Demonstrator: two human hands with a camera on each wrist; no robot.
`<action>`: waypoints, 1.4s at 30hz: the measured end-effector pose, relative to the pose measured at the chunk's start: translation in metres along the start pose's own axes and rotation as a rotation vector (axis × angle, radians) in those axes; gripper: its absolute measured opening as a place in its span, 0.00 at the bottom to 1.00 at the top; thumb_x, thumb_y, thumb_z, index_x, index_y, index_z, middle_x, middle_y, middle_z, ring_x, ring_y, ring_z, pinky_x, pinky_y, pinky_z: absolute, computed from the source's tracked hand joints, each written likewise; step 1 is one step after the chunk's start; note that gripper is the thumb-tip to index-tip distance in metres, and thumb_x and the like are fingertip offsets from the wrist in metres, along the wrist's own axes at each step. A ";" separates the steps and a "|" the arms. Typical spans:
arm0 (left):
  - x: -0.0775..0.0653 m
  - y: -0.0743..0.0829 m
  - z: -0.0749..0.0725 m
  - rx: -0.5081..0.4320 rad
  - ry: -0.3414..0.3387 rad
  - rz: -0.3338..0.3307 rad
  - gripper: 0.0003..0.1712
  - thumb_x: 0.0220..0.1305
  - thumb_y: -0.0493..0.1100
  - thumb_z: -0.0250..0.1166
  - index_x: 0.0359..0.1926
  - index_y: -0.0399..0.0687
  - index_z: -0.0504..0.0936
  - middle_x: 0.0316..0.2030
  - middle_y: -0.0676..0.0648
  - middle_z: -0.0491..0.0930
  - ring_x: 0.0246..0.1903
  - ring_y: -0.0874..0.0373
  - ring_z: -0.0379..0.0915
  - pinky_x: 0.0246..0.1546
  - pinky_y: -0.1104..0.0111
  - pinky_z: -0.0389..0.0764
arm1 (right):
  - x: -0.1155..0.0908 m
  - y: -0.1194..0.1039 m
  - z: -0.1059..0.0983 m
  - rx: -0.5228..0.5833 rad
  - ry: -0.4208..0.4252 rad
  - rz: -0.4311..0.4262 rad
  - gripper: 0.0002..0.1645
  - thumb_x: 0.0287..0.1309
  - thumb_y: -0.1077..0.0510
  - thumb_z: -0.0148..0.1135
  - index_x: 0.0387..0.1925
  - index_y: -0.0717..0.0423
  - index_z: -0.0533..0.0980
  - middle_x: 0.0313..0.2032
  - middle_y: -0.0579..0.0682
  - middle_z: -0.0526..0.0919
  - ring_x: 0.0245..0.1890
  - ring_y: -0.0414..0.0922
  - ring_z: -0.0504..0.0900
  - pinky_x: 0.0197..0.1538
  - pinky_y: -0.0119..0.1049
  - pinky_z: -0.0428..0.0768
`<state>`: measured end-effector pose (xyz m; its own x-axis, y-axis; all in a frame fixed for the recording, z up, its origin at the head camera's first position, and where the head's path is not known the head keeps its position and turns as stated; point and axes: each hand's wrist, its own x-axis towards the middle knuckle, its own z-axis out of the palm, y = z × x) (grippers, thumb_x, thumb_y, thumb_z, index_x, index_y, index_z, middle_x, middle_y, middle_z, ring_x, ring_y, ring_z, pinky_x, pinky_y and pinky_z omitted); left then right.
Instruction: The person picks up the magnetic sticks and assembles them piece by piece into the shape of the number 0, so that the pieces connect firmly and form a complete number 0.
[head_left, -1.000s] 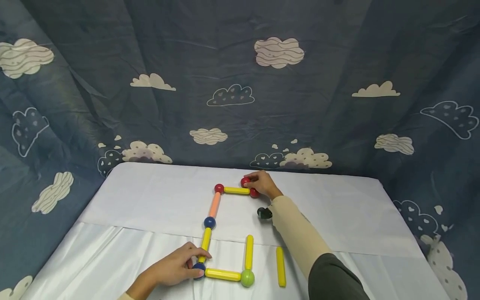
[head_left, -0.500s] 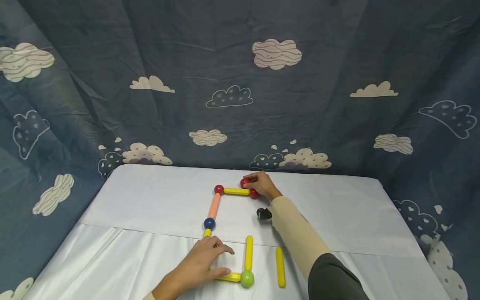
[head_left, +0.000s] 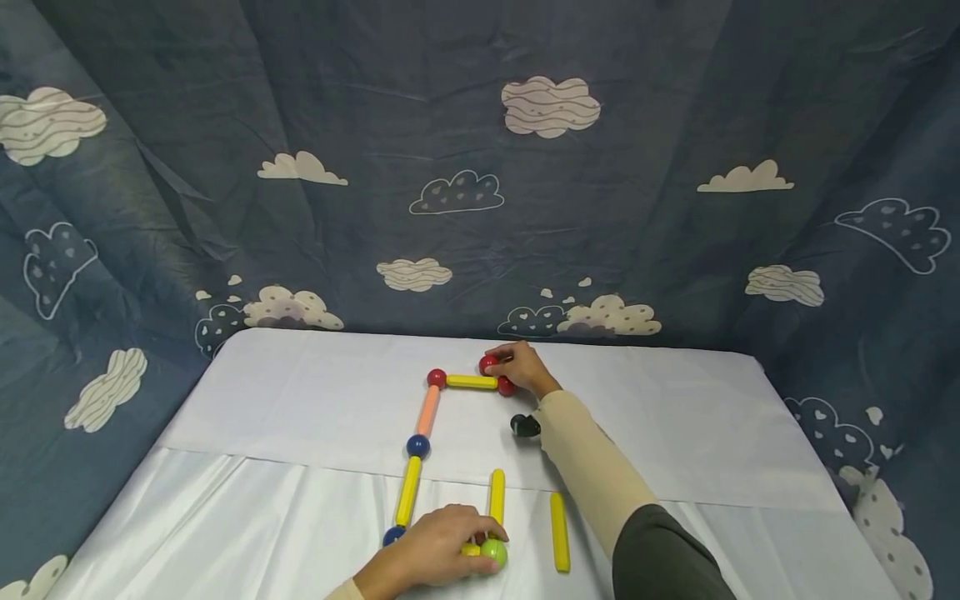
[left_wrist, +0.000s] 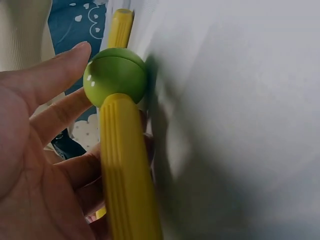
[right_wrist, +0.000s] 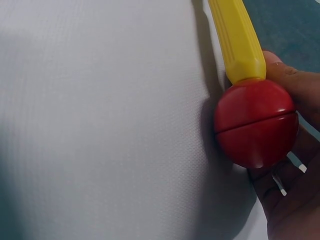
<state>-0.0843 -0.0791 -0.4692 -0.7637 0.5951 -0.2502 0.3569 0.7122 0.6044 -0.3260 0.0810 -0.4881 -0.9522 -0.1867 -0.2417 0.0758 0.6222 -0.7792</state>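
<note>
My left hand [head_left: 442, 546] pinches a green ball [head_left: 494, 553] between thumb and fingertips. The ball joins two yellow sticks; one [left_wrist: 127, 170] runs back beneath the palm, the other [head_left: 497, 496] points away from me. At the far side my right hand [head_left: 528, 371] pinches a loose-looking red ball [head_left: 487, 365]. Below those fingers, a second red ball [right_wrist: 256, 123] caps the right end of a yellow stick [head_left: 472, 382]. From the left red ball [head_left: 437, 379], a pink stick [head_left: 428, 411], blue ball [head_left: 417, 446] and yellow stick [head_left: 408, 492] chain down to another blue ball [head_left: 393, 536], partly hidden by my left hand.
A separate yellow stick [head_left: 560, 532] lies right of the green ball. A dark object [head_left: 525, 426] shows beside the right sleeve. A white cloth [head_left: 285, 400] covers the table, and a blue cloud-print curtain [head_left: 637, 242] hangs behind it.
My left hand has let go of the near blue ball and moved right to the green ball. My right hand has stayed at the far red ball.
</note>
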 end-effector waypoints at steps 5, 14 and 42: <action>0.001 -0.002 0.002 -0.071 0.017 0.006 0.14 0.59 0.55 0.67 0.45 0.62 0.84 0.30 0.66 0.72 0.31 0.72 0.64 0.35 0.73 0.68 | 0.000 -0.001 0.001 0.015 -0.012 0.010 0.23 0.55 0.57 0.70 0.55 0.51 0.79 0.51 0.56 0.79 0.48 0.52 0.77 0.54 0.43 0.77; 0.008 -0.007 0.006 -0.224 0.014 0.021 0.12 0.56 0.52 0.70 0.42 0.59 0.85 0.28 0.66 0.74 0.29 0.72 0.66 0.34 0.75 0.69 | 0.000 -0.002 -0.003 -0.003 -0.022 0.002 0.23 0.54 0.57 0.71 0.53 0.52 0.80 0.49 0.54 0.80 0.46 0.51 0.78 0.52 0.42 0.78; 0.005 -0.009 0.006 -0.220 0.037 0.055 0.11 0.55 0.51 0.72 0.40 0.60 0.85 0.27 0.65 0.72 0.27 0.71 0.65 0.32 0.76 0.68 | -0.076 0.001 -0.030 0.057 0.125 -0.145 0.24 0.55 0.59 0.69 0.54 0.58 0.77 0.48 0.55 0.80 0.41 0.49 0.78 0.44 0.38 0.76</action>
<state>-0.0878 -0.0805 -0.4805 -0.7670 0.6137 -0.1872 0.2756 0.5785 0.7677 -0.2625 0.1182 -0.4531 -0.9834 -0.1732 -0.0534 -0.0518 0.5512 -0.8328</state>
